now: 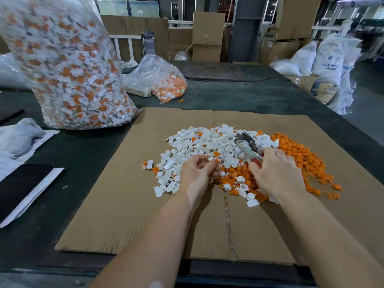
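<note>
Head view, looking down, close

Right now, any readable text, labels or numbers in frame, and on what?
"ABS RES": on the white sack at far right; the end of the word is unclear.
Logo above it and the smaller line below it: too blurred to read.
Print on the sack behind: blurred.
Print on the papers at left: too small.
Marks on the cardboard box: unreadable.

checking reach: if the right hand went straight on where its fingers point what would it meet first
Likely the grey object lying on the white pieces; fingertips of the right hand look nearly on it, depth unclear.
</note>
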Motion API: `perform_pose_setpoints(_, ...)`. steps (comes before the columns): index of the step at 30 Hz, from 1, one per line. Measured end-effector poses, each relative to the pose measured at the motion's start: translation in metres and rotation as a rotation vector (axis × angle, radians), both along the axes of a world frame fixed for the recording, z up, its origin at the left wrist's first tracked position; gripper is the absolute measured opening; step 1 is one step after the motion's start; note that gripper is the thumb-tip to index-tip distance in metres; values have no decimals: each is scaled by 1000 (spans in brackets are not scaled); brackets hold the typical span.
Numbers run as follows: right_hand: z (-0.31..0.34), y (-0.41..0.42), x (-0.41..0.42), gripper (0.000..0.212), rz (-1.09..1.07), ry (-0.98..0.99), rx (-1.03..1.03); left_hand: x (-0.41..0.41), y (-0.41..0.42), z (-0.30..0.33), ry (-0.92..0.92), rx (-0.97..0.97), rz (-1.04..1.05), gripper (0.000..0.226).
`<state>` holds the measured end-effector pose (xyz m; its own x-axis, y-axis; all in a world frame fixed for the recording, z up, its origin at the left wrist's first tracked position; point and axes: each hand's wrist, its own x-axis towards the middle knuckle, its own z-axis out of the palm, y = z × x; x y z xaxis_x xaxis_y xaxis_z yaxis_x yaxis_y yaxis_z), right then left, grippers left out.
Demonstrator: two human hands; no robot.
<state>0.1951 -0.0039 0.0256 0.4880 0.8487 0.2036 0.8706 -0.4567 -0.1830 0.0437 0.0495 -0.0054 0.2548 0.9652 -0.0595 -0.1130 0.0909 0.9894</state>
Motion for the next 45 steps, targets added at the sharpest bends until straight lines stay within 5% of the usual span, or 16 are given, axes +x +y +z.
perform_pose_setpoints(6, 20, -5, -21, 35, 289, 376, -169, -1, 1, 7, -102, -118, 42, 23)
perform_pose_setpoints(15, 33, -10, -24, 14, 323, 668, -326, 0, 1, 8, -127, -150, 80, 24)
perform_pose_setpoints(45, 43, -8, -35, 9, 350, 613, -429, -1, 6, 0, -99, -180, 140, 23)
